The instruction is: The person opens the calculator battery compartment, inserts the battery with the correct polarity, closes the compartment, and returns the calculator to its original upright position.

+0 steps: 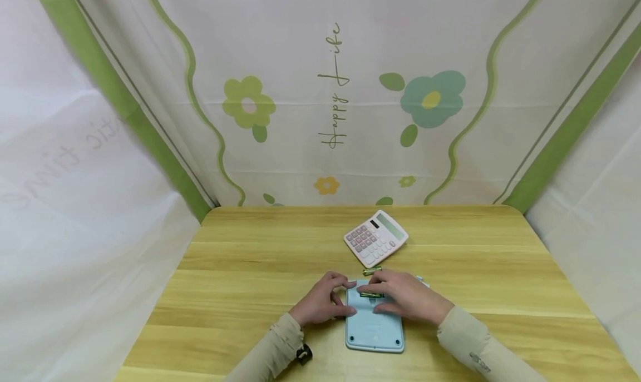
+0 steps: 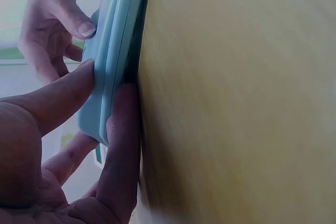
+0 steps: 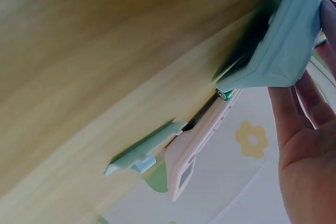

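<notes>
A light blue calculator (image 1: 374, 332) lies face down on the table, its back with two dark feet facing up. My left hand (image 1: 323, 301) grips its left edge, thumb on the back and a finger at the underside in the left wrist view. My right hand (image 1: 413, 297) is bent over the upper part of the back. Its fingertips are at a green battery (image 1: 371, 294) in the battery bay; the thumb rests below, on the casing. Whether these fingers pinch or press the battery is unclear. Another green battery (image 1: 372, 271) lies just beyond the calculator.
A white and pink calculator (image 1: 376, 238) lies face up farther back. Beside it, a light blue battery cover (image 3: 144, 150) lies on the wooden table (image 1: 250, 259), partly hidden by my right hand in the head view. White flower-printed curtains (image 1: 300, 93) stand behind and at both sides.
</notes>
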The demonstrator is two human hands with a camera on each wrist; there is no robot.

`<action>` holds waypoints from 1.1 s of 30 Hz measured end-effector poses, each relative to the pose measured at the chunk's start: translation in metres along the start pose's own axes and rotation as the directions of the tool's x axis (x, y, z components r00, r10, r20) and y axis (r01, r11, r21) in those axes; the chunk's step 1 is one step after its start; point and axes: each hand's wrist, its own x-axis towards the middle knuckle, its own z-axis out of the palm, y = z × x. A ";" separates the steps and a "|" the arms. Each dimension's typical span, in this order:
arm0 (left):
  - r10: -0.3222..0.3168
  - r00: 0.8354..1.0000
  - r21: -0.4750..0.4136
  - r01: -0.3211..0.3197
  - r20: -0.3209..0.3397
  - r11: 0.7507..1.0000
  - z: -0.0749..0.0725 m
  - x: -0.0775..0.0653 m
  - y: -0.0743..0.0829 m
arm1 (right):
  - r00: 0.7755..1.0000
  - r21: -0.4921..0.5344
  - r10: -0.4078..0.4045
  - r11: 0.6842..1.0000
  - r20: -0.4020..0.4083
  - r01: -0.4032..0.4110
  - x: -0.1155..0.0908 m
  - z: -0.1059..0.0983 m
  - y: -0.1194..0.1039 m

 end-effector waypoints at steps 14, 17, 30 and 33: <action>0.000 1.000 0.001 0.000 0.005 1.000 -0.003 -0.002 0.002 | 1.000 -0.028 -0.012 1.000 0.012 0.012 0.002 0.003 0.000; 0.001 1.000 0.000 -0.001 0.001 1.000 -0.003 -0.002 0.003 | 1.000 -0.034 -0.028 0.999 -0.004 0.027 0.001 0.003 0.000; 0.005 1.000 0.011 -0.005 0.002 1.000 0.000 0.000 0.002 | 1.000 -0.117 -0.023 0.993 -0.016 0.021 -0.009 0.008 -0.003; 0.001 1.000 0.013 -0.001 0.001 1.000 0.001 0.000 0.001 | 1.000 -0.127 0.005 0.992 -0.003 -0.005 -0.010 0.009 -0.005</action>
